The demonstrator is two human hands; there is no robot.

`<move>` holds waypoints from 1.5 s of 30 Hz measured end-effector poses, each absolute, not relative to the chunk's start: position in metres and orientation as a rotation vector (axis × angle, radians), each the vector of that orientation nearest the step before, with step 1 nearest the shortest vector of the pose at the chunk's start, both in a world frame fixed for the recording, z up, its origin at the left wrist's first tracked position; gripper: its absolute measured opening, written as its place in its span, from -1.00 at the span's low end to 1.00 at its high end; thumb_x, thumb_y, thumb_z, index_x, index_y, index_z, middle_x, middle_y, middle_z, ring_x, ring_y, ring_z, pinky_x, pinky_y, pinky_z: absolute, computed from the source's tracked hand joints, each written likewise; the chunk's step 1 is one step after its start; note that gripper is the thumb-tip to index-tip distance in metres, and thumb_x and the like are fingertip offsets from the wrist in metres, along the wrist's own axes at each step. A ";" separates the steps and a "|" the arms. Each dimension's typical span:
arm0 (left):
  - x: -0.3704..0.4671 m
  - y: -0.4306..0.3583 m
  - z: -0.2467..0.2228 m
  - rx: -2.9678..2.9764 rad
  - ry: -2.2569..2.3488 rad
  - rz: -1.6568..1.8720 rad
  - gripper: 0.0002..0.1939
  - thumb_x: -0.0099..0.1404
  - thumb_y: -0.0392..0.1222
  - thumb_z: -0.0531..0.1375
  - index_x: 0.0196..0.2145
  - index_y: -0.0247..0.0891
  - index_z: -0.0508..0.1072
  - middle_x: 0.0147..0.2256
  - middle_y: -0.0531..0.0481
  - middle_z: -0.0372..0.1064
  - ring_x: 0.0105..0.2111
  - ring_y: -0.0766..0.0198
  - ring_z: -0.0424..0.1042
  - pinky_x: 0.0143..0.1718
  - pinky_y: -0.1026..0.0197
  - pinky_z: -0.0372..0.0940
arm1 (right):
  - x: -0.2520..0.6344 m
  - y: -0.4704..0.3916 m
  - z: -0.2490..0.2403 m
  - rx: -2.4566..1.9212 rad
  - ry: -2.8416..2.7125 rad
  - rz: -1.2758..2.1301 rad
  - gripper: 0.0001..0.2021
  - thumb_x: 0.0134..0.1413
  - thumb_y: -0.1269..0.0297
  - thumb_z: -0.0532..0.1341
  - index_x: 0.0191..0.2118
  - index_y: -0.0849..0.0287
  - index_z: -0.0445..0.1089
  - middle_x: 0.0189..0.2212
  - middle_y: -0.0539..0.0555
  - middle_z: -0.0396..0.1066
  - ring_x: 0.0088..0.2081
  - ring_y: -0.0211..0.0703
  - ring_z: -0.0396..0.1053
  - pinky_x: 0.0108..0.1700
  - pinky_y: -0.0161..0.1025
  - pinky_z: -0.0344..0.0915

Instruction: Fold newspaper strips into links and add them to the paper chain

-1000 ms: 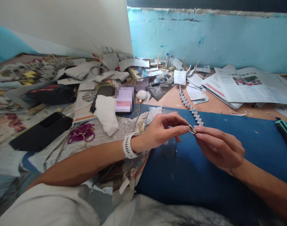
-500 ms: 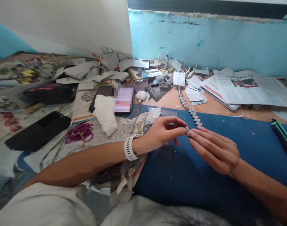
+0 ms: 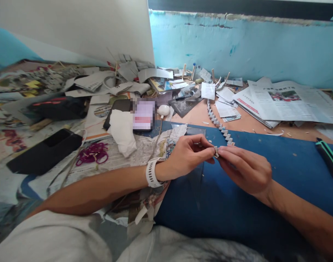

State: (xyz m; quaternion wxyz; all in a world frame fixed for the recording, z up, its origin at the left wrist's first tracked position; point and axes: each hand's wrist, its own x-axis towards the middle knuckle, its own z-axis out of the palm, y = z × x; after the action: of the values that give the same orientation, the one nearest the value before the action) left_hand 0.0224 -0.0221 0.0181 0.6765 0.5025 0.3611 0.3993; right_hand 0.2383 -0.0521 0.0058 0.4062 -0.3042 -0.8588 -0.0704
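Note:
Over the blue mat [image 3: 188,203], a small folded paper piece [image 3: 216,152] is pinched between both hands. My left hand [image 3: 189,154], with a white watch strap on its wrist, grips it between thumb and forefinger, the other fingers curled. From the other side, the fingertips of my right hand [image 3: 245,169] close on the same piece. A zigzag chain of folded paper [image 3: 219,125] runs from the back of the table to just behind my right fingers. Whether the pinched piece joins this chain is hidden.
Newspapers [image 3: 294,100] and paper slips [image 3: 228,111] lie along the back. A black-and-green cutter [image 3: 328,158] rests at the right. On the left are a lit phone [image 3: 143,114], a crumpled tissue [image 3: 122,133], a purple cord bundle [image 3: 92,153] and a black phone-like slab [image 3: 43,151].
My right hand has shifted slightly left and its fingers have curled in more closely around the folded paper piece. My left fingers have tucked in a little. The chain looks unmoved.

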 end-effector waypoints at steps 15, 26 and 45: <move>0.019 -0.015 0.012 1.251 0.802 1.021 -0.65 0.33 -0.10 0.36 0.00 -0.34 0.53 -0.13 -0.13 0.56 -0.15 0.20 0.61 0.01 0.14 0.52 | 0.238 -0.048 0.009 -0.959 -1.902 -0.019 -0.57 0.11 0.52 0.43 0.06 -0.02 0.54 -0.16 0.00 0.66 -0.22 -0.10 0.65 -0.10 -0.24 0.58; 0.018 -0.015 0.007 1.284 0.786 0.857 -0.50 0.42 0.00 0.28 0.20 -0.28 0.34 -0.05 -0.22 0.62 -0.14 0.17 0.65 -0.07 0.15 0.53 | 0.242 -0.036 -0.003 -1.038 -1.679 0.497 -0.78 0.18 0.33 0.42 -0.06 -0.05 0.59 -0.20 -0.02 0.64 -0.28 -0.12 0.62 -0.25 -0.20 0.64; 0.017 -0.020 0.011 1.519 0.790 0.886 -0.66 0.41 -0.14 0.29 0.09 -0.26 0.41 -0.06 -0.13 0.60 -0.03 0.18 0.61 0.11 0.14 0.47 | 0.239 -0.027 0.006 -1.054 -1.282 1.189 -0.73 0.09 0.17 0.48 -0.10 0.10 0.58 -0.33 0.05 0.62 -0.39 -0.15 0.62 -0.38 -0.27 0.62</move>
State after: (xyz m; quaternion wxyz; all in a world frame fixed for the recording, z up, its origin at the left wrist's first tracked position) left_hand 0.0166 -0.0201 0.0108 0.5704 0.6472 0.3366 0.3774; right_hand 0.2391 -0.0266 0.0062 0.5228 -0.4400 -0.5352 0.4966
